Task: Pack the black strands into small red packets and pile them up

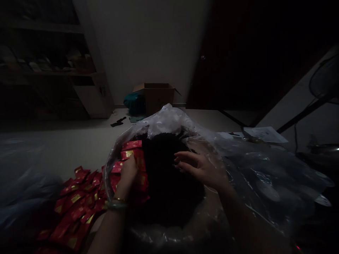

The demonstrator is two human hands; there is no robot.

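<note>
A large clear plastic bag [169,118] stands with its mouth spread wide around a mass of dark, loose material [164,169]; its grain is too dim to make out. Small red packets [139,160] with gold patches lie along the bag's left side, on top of the dark material. My left hand [129,171], with bracelets at the wrist, is closed on a red packet among them. Over the right part of the dark material hovers my right hand [197,167], its fingers slightly curled and thumb apart, with nothing visible in it.
More red packets [79,201] are heaped outside the bag at left. Clear plastic sheeting [262,180] spreads at right. Behind are an open cardboard box [160,97], a teal bag [134,103] and shelves [53,72]. A fan [324,79] stands far right. The room is dim.
</note>
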